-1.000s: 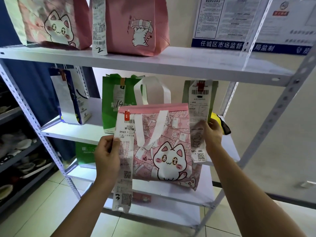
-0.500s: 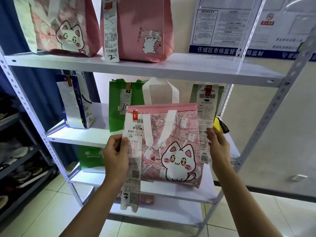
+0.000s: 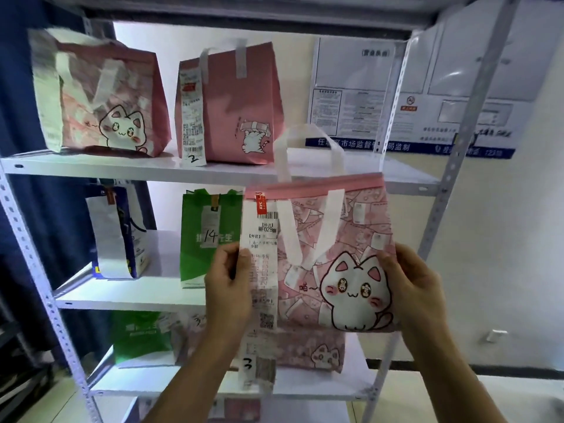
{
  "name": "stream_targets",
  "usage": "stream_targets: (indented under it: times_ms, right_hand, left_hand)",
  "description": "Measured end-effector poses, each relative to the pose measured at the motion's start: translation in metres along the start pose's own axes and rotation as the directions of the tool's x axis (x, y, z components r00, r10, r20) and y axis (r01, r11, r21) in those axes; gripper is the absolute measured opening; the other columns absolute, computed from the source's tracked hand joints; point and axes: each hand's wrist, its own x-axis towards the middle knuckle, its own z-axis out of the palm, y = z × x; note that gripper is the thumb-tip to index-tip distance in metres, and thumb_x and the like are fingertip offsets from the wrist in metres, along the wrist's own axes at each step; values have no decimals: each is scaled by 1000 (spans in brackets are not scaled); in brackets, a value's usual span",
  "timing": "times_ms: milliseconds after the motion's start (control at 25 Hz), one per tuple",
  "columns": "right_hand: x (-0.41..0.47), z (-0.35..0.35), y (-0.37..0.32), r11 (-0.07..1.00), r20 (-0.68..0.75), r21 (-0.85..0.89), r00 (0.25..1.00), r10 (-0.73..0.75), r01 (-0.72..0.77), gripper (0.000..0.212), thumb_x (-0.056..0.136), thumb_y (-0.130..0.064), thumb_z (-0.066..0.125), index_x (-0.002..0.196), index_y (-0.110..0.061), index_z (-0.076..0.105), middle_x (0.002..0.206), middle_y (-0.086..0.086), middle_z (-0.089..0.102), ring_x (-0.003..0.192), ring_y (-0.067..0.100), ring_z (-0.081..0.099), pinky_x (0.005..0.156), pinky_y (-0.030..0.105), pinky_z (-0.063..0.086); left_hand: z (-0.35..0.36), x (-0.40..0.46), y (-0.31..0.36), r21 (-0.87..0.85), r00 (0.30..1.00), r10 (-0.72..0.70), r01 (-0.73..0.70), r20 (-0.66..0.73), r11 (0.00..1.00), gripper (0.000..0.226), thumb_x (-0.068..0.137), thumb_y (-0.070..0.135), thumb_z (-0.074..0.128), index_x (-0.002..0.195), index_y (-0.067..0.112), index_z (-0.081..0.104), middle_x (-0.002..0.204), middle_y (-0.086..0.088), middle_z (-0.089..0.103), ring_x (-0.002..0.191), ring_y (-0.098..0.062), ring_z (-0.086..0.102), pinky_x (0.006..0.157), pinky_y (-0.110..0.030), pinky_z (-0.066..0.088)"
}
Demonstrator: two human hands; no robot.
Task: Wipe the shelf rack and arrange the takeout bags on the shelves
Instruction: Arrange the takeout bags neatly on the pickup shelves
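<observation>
Head view is showing a pink cat bag [image 3: 335,254] being held up in front of the white rack [image 3: 213,174], at the level between the upper and middle shelves and touching neither; the left hand [image 3: 227,288] is gripping its left edge, thumb pressing on the long receipt [image 3: 262,288] that is hanging from the bag's top and ending in a handwritten 3; the right hand [image 3: 415,285] is gripping the right edge, fingers curling behind the fabric; the two hands are sitting apart, one at each side of the bag; on the upper shelf another cat bag [image 3: 103,99] is standing beside a plain pink bag [image 3: 232,105] whose receipt is marked 2; on the middle shelf a blue-and-white bag [image 3: 117,233] is standing well left of a green bag [image 3: 210,236] marked 14; lower down, a second green bag [image 3: 139,337] and a blurred pink bag [image 3: 317,352] are sitting behind the held one; notice boards [image 3: 427,96] are hanging on the wall behind the rack.
</observation>
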Motion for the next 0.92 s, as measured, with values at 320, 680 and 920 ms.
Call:
stream_targets:
  times_ms: [320,680,920]
  right_hand:
    - [80,-15,-88,987,-150,27,977,-152,158,24,97,-24,63,82,-35,77,83,-6,78,67,10,74,54,21,57]
    - [181,-16,-101,946,-276,-27,907,-317,323,14,100,-24,58,93,-31,69,80,-19,75,69,5,73,55,20,58]
    - [243,-16,-74,943,-305,-132,893,-332,305,30,100,-35,42,85,-26,66,78,8,70,64,28,67,54,48,58]
  left_hand:
    - [52,60,94,7,974,128,-131,187,991,23,104,42,41,97,38,63,94,12,74,80,-6,72,65,-22,59]
    - [111,113,111,80,952,174,-199,251,977,29,98,23,60,124,36,57,126,11,62,112,-8,61,74,-23,58]
    - [158,148,86,105,959,52,-84,279,991,37,100,23,57,136,33,54,120,15,66,101,-7,67,66,-22,57]
